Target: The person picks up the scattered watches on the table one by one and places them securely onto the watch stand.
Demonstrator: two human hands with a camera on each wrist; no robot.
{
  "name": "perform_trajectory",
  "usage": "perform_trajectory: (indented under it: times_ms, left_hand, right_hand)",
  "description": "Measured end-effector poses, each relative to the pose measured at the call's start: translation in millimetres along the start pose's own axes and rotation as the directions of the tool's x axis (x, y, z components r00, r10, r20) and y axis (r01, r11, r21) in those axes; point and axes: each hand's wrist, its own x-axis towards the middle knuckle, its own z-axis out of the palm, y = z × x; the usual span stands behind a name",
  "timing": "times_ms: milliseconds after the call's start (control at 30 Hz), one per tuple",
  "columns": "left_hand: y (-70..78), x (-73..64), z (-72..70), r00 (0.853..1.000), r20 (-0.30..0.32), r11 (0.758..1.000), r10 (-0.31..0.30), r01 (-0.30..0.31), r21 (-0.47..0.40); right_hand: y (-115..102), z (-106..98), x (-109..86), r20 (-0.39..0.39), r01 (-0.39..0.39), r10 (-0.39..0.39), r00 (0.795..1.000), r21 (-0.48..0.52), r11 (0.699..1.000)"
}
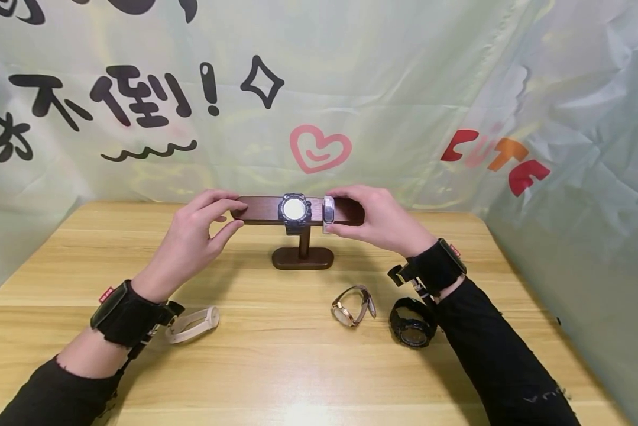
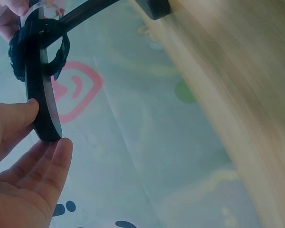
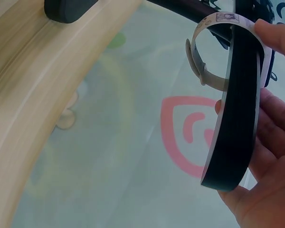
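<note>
A dark brown wooden T-shaped watch stand (image 1: 260,209) stands upright towards the back of the table. My left hand (image 1: 188,235) grips the left end of its crossbar; the left wrist view shows the thumb (image 2: 20,114) on one face and fingertips (image 2: 62,149) at the end. A black digital watch (image 1: 295,209) is strapped round the bar's middle. To its right, a fitness band with a pale strap (image 3: 213,19) loops around the bar. My right hand (image 1: 385,218) pinches this band between thumb and fingers, over the bar's right half.
On the wooden table (image 1: 244,367) lie a beige band (image 1: 193,325) by the left wrist, a gold-cased watch with a brown strap (image 1: 350,307) in front of the stand, and a black sports watch (image 1: 413,323) beside the right forearm. A printed cloth (image 1: 393,118) hangs behind.
</note>
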Motion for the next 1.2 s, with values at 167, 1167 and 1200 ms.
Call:
perform_trajectory:
  times_ms: [167,1167,1200]
  left_hand:
    - [-0.4,0.1,0.4,1.000,-0.002,1.000,0.004,-0.004,0.000]
    - [-1.5,0.1,0.9,1.000,0.002,1.000,0.006,-0.006,0.008]
    - [-1.6,0.0,1.0,1.000,0.001,1.000,0.006,-0.006,0.008]
  right_hand:
    - [-1.2,2.0,3.1,-0.001,0.023,-0.023,1.000,0.004,1.000]
    - [-7.9,11.2,11.7,-0.008,0.071,-0.071,0.997,0.005,0.997]
    - [-8.2,11.1,11.6,-0.008,0.071,-0.071,0.997,0.004,0.997]
